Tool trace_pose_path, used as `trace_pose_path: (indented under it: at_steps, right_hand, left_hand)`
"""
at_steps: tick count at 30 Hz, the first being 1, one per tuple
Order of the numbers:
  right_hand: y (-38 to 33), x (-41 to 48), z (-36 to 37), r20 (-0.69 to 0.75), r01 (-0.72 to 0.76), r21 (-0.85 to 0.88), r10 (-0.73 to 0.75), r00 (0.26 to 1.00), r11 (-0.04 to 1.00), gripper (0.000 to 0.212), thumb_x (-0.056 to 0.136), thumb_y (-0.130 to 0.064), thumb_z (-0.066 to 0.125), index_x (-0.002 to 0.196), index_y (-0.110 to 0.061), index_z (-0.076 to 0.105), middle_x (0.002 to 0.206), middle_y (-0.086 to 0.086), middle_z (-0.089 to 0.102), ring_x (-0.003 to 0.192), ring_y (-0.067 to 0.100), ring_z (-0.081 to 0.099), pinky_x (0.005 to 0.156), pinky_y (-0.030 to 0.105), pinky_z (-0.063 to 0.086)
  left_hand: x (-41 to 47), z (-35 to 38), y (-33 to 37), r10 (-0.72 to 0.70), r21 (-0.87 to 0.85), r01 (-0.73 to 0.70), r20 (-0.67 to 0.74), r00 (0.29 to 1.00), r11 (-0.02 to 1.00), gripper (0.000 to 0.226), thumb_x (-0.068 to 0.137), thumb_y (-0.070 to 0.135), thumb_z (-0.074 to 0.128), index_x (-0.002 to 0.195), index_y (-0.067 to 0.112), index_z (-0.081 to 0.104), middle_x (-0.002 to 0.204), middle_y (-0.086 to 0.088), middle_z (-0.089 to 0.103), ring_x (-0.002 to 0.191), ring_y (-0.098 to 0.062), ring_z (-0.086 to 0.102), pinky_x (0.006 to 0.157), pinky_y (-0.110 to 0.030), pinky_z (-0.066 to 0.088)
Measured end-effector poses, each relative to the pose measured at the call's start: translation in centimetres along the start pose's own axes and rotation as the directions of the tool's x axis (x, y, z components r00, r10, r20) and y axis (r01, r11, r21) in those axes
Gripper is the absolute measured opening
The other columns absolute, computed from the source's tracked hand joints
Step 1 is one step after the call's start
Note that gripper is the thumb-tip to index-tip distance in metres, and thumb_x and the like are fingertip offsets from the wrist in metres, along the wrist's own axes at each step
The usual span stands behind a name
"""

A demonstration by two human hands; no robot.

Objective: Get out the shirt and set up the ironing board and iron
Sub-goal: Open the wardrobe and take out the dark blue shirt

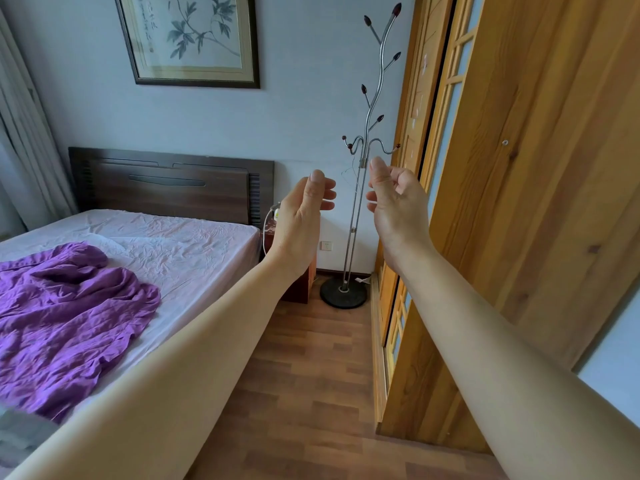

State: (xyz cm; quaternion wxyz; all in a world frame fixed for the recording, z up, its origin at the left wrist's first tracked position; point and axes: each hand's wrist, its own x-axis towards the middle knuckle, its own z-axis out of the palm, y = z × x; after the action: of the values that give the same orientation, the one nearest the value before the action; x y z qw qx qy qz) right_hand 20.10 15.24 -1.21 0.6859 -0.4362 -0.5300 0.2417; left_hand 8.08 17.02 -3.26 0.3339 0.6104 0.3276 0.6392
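I have both hands raised mid-frame, left hand [304, 206] and right hand [394, 199] loosely curled, grasping nothing; purple shirt [65, 320] lies crumpled on the bed [187, 244], lower left

We note pale blue walls, a framed ink painting [188, 38] above a dark wooden headboard [169, 187], a bed [180, 247] in wrinkled pale sheeting, wood-laminate floor [311, 393], a metal coat stand [367, 140], pine sliding doors [519, 168], a curtain [24, 150] far left.

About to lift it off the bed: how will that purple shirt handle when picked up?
Probably floppy: the purple shirt lies crumpled in soft folds on the bed. Likely light, since the cloth looks thin. It may drape and trail if grabbed at one spot.
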Motion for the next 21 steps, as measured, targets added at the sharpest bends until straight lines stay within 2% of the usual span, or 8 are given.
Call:
trace_pose_path:
  at_steps: [10, 16, 21]
  right_hand:
    - [6.6, 12.0, 5.9, -0.059, 0.019, -0.014, -0.020, 0.998, 1.000, 0.028, 0.093, -0.042, 0.052, 0.102, -0.016, 0.053, 0.091, -0.007, 0.056, 0.096, 0.014, 0.057, 0.094, 0.036, 0.051]
    - [10.9, 18.5, 8.7, -0.101, 0.015, -0.051, -0.020, 0.995, 0.999, 0.023, 0.091, -0.046, 0.052, 0.095, -0.023, 0.052, 0.092, -0.007, 0.058, 0.096, 0.016, 0.059, 0.094, 0.038, 0.051]
    - [15.1, 24.1, 10.5, -0.101, -0.002, -0.041, -0.002, 0.995, 0.999, 0.021, 0.092, -0.045, 0.053, 0.094, -0.024, 0.052, 0.099, -0.001, 0.060, 0.101, 0.020, 0.060, 0.095, 0.038, 0.050]
  left_hand:
    - [13.7, -0.4, -7.9, 0.010, -0.017, -0.009, 0.034, 0.999, 1.000, 0.038, 0.101, 0.033, 0.029, 0.100, 0.010, 0.059, 0.091, 0.001, 0.062, 0.089, -0.015, 0.061, 0.069, -0.007, 0.046]
    - [20.2, 0.0, -12.5, 0.008, -0.038, -0.005, 0.079, 0.997, 0.999, 0.038, 0.101, 0.034, 0.029, 0.101, 0.012, 0.059, 0.094, 0.001, 0.063, 0.091, -0.014, 0.061, 0.073, -0.013, 0.047]
    - [25.8, 1.2, -16.7, 0.010, -0.044, -0.006, 0.083, 0.997, 0.999, 0.042, 0.101, 0.034, 0.028, 0.105, 0.007, 0.059, 0.098, -0.004, 0.063, 0.091, -0.016, 0.061, 0.072, -0.009, 0.047]
